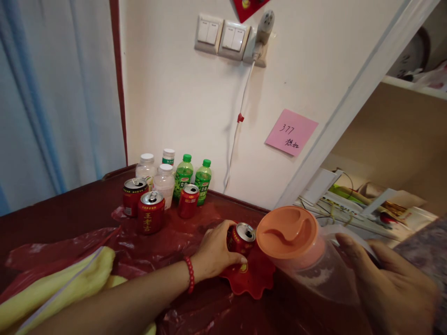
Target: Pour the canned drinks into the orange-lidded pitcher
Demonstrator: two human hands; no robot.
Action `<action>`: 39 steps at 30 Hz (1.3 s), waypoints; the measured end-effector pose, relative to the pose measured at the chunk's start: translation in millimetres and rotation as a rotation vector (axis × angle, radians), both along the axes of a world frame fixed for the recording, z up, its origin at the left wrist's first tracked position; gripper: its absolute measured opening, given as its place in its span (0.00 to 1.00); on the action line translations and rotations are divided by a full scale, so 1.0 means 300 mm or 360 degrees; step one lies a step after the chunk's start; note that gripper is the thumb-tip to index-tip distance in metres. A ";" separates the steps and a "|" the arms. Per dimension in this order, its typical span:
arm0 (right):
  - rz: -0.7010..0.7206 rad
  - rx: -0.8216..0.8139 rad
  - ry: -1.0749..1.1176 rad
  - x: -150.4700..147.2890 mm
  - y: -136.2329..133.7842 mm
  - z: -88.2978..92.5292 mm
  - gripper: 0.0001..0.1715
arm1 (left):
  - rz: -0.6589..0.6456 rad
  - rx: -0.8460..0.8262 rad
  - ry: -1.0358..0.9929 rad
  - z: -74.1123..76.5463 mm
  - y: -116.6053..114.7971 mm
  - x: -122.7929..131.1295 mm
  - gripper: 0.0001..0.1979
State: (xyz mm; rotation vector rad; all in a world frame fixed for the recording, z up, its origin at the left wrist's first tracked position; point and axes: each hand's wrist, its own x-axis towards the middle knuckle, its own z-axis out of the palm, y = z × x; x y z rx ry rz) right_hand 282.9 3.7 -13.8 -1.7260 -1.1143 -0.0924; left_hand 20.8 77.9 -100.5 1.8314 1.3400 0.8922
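My left hand, with a red bead bracelet at the wrist, is closed around an opened red drink can. The can stands upright on or just above a red wavy-edged dish. At the right, my right hand grips the handle of a clear plastic pitcher. Its orange lid faces me and leans toward the can, so the pitcher is tilted. The lid's edge is close beside the can's top; whether they touch I cannot tell. No stream of liquid is visible between them.
Several red cans, white-capped bottles and two green bottles stand toward the wall. Thin red plastic film covers part of the dark red table. A yellow cloth lies front left. A white cord hangs down the wall.
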 end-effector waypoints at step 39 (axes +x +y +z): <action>-0.0011 0.0029 -0.0159 0.044 0.007 -0.015 0.39 | 0.0007 0.0041 -0.0024 -0.007 0.004 0.002 0.39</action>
